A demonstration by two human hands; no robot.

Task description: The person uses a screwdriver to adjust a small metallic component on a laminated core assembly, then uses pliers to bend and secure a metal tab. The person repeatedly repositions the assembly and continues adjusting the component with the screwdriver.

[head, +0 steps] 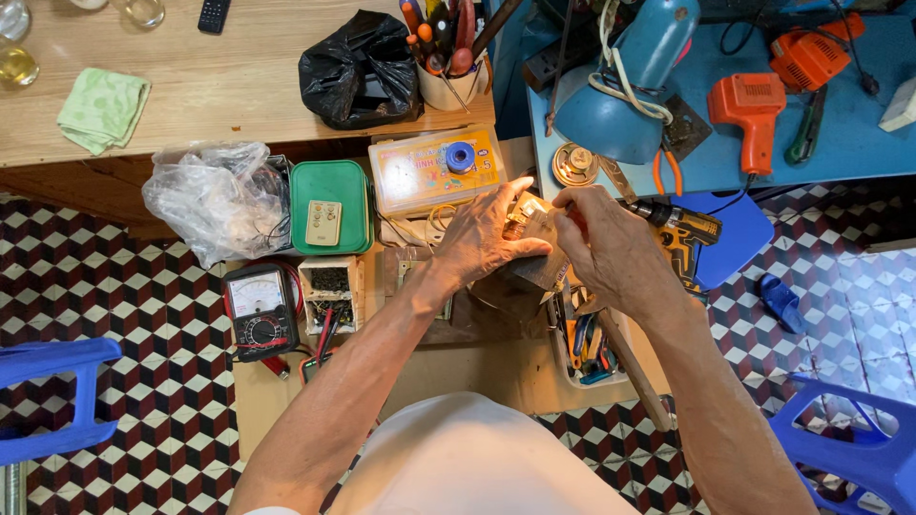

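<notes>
Brass-coloured and small, the part (520,221) sits dead centre, pinched between both hands. Left hand (487,238) has its fingers curled shut around it from nine o'clock; right hand (611,243) closes on it from three o'clock. Behind, at twelve o'clock, an orange plastic box (434,172) lies on the bench (239,86). At nine o'clock, a green case (330,205); at three o'clock, a yellow drill (682,229).

I see a floor (114,286) of dark red, black and white cubes. On the wooden tabletop's (239,76) left edge lies a pale green cloth (103,108); a black bag (361,72) sits near its right edge. The lamp (625,91) is blue, the drill-shaped tool (754,110) orange, the flat case (331,205) green.
</notes>
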